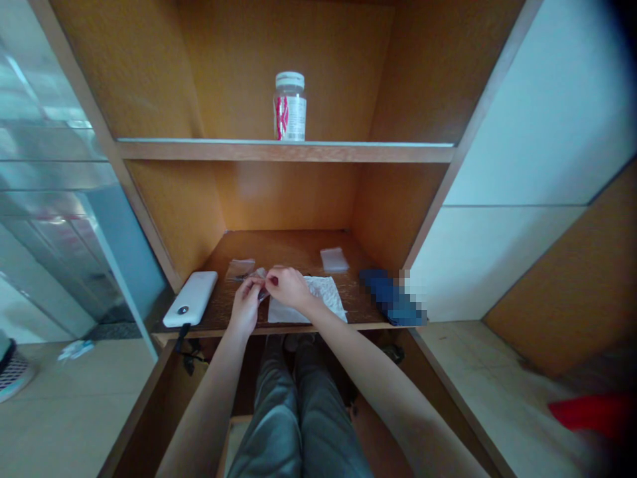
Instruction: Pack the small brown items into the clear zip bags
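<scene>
Down at the bottom of the frame, grey-green trousers (pixel 298 425) show between the two forearms, above an open drawer. Just left of centre, the left hand (pixel 247 299) has its fingers pinched on a small clear bag (pixel 259 273). Against it, the right hand (pixel 288 287) is curled with its fingertips close together; whether they grip the bag too, I cannot tell. Partly beneath the right hand lies a crumpled white sheet (pixel 326 293). Toward the left, a white device (pixel 193 299) with a black cable (pixel 182 334) rests near the board's edge; at lower right sits a dark blue item (pixel 391 297), blurred out. Farther back lie a flat clear packet (pixel 241 267), left of the hands, and a translucent packet (pixel 334 259), right of centre. At upper centre, a white-capped bottle (pixel 290 109) stands upright on the shelf (pixel 348 153).
</scene>
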Demonstrator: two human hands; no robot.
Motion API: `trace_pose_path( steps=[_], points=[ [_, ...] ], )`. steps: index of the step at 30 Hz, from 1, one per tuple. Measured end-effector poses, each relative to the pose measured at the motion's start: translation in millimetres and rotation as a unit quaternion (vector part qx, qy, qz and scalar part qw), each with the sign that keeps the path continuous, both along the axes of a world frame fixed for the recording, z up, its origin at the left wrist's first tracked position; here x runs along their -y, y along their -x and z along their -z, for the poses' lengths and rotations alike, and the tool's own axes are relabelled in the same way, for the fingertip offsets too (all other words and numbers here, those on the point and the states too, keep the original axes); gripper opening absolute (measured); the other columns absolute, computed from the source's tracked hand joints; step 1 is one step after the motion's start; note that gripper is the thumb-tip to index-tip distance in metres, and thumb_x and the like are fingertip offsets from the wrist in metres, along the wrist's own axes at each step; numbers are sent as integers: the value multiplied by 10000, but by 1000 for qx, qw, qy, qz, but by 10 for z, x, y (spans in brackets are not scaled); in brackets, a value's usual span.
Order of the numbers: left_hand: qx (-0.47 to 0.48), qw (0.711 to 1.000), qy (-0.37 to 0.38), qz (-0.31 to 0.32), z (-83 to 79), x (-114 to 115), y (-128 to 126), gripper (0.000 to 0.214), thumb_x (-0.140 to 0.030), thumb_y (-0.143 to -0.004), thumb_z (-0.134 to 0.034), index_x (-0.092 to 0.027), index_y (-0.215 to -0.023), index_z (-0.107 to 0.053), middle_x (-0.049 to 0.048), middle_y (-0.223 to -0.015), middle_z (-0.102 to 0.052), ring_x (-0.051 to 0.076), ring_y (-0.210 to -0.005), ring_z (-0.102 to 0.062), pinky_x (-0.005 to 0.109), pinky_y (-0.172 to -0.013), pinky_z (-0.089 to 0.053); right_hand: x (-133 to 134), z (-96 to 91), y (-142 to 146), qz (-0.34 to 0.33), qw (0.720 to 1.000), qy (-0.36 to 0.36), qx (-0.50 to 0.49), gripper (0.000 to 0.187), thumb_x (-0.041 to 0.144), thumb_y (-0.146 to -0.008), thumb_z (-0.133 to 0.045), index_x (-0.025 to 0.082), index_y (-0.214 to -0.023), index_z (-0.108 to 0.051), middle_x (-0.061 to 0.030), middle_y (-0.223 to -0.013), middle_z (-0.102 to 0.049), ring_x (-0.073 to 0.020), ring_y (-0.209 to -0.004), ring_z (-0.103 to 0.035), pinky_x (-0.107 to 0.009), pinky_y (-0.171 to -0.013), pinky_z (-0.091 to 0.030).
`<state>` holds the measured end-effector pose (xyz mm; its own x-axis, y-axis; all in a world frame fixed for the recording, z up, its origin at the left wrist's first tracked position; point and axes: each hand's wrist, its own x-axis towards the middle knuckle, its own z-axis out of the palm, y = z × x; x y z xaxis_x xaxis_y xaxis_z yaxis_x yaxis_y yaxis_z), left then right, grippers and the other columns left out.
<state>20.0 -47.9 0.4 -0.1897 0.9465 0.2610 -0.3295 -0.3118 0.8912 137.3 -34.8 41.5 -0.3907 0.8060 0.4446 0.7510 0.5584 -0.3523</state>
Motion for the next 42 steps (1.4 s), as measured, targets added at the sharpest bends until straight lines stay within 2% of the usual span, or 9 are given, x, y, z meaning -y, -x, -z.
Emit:
trace_pose_path(
  steps=[7,14,18,21,26,31,36,39,42],
  points=[
    [5,999,5,-49,44,-43,1,168,-276,-624,-630,-158,-594,-514,-15,-624,-564,96,-606,-533,221,-618,-442,-3,0,45,47,999,4,-20,150,190,-772,-462,184,-756,-612,-51,-808,-645,-152,-747,-582,-231,-638,-372],
    [34,999,28,15,13,-19,10,181,-277,-610,-652,-160,-635,-517,-17,-631,-584,119,-627,-572,296,-683,-482,27,-160,-88,93,996,12,-13,115,260,-775,-492,182,-778,-575,-47,-795,-628,-157,-728,-566,-237,-604,-357],
    [12,999,27,15,10,-16,14,184,-292,-605,-672,-162,-661,-555,-15,-648,-586,120,-639,-573,282,-664,-482,40,-168,-125,52,999,-3,-2,167,140,-795,-426,180,-892,-556,-44,-845,-619,-148,-748,-573,-229,-615,-366],
    [-11,1000,15,11,7,-7,9,175,-288,-594,-687,-162,-647,-578,-12,-667,-590,119,-652,-571,257,-640,-479,66,-164,-123,11,999,-12,41,204,107,-805,-405,178,-855,-589,-64,-908,-621,-158,-805,-583,-238,-660,-386],
    [-8,1000,16,19,-6,18,8,170,-281,-592,-697,-153,-678,-627,21,-747,-624,132,-687,-582,250,-633,-487,99,-191,-130,28,995,-23,93,214,146,-804,-440,160,-883,-639,-103,-912,-652,-205,-847,-603,-304,-747,-410],
    [49,999,13,19,-32,21,35,238,-296,-622,-680,-176,-818,-617,31,-890,-639,158,-754,-608,282,-639,-506,-41,-185,-262,-11,997,17,-72,219,228,-816,-474,233,-877,-684,-32,-940,-680,-171,-875,-619,-252,-739,-439],
    [56,998,1,26,-9,12,76,391,-266,-662,-658,-221,-1036,-558,25,-888,-636,141,-691,-625,293,-634,-509,-173,-128,-414,-75,944,132,-292,228,325,-720,-602,177,-865,-696,-41,-822,-700,-169,-731,-634,-250,-635,-464],
    [51,998,-2,34,20,8,93,433,-235,-657,-666,-238,-1071,-539,27,-927,-626,139,-721,-624,284,-636,-512,-184,-109,-463,-99,916,177,-346,297,389,-691,-617,151,-850,-696,-46,-758,-696,-150,-674,-620,-249,-611,-457],
    [49,998,-2,39,28,13,95,453,-208,-653,-670,-245,-1083,-533,27,-966,-615,136,-766,-618,276,-658,-516,-174,-103,-494,-147,905,211,-339,294,378,-689,-618,162,-875,-690,-38,-782,-693,-134,-691,-614,-250,-647,-455]
  ],
)
